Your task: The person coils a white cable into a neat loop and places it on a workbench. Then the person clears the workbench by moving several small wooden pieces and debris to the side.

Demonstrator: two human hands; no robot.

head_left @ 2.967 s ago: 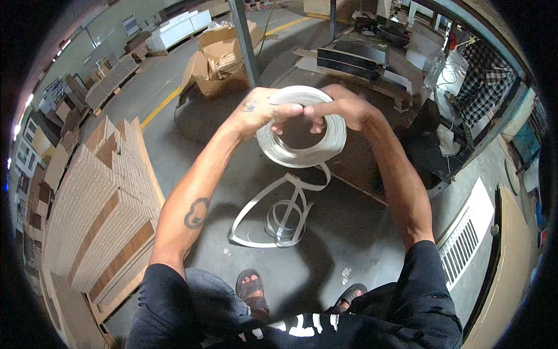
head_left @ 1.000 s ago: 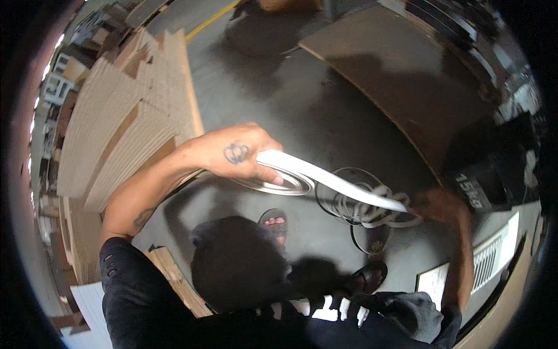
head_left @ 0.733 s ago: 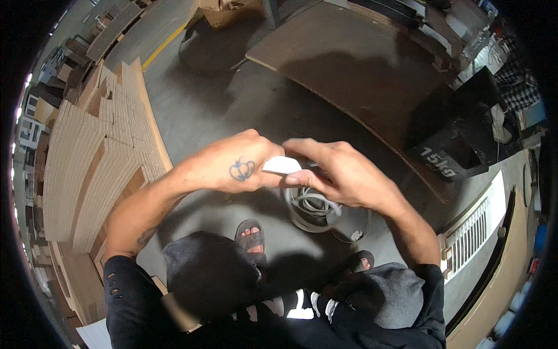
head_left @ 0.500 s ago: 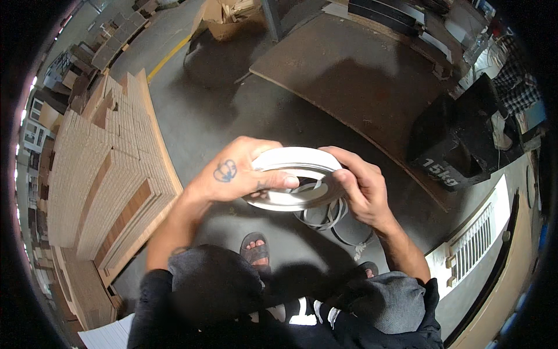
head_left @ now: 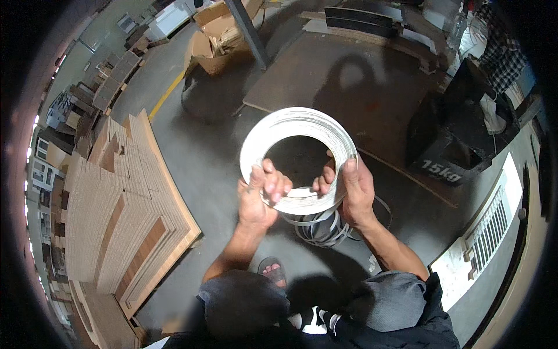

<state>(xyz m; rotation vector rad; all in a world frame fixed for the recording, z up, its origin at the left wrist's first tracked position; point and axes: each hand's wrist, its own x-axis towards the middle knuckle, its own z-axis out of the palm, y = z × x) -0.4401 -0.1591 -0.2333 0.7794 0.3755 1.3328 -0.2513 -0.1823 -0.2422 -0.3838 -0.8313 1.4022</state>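
Note:
Both my hands hold a roll of white edge banding (head_left: 299, 120) in front of me, its flat ring face turned up toward me. My left hand (head_left: 260, 200) grips the lower left of the ring, with the fingers curled through the open middle. On the lower right, my right hand (head_left: 357, 192) is closed round the rim, thumb on the outer face and fingertips inside the hole. Under the roll, loose loops of pale strip (head_left: 319, 231) lie in a tangle on the floor, partly hidden by the roll and my right forearm.
A tall stack of boards (head_left: 93, 227) stands on my left. Ahead lies a brown sheet (head_left: 290, 75) on the floor, with a cardboard box (head_left: 215, 61) beyond it beside a post (head_left: 247, 35). To the right are a black weight block (head_left: 447, 145) and a white slatted panel (head_left: 494, 232).
The roll has turned from a slanted, nearly edge-on view to face me. My left hand has shifted from its upper left side to its lower left. My right hand stays on the right side.

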